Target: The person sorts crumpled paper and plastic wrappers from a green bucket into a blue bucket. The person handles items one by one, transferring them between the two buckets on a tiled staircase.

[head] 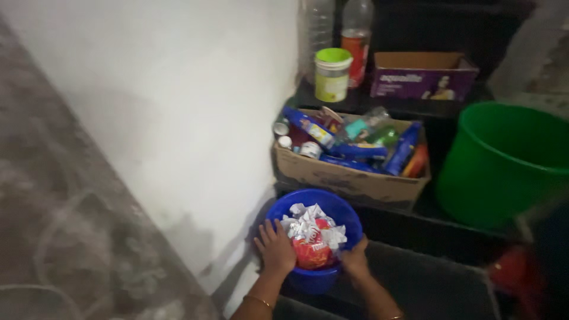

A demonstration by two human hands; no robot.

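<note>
low in the centre of the frame, the left hand [274, 246] and right hand [354, 258] clasp opposite rims of the blue tub [332, 207], steadying its heap of crumpled wrappers [311, 234] below the cardboard box [349, 181].

Blue bowl [332, 208] upright on stair, holding crumpled wrappers [312, 234].

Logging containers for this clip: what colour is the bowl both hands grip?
Blue; the bowl of crumpled wrappers shows best in the head view.
</note>
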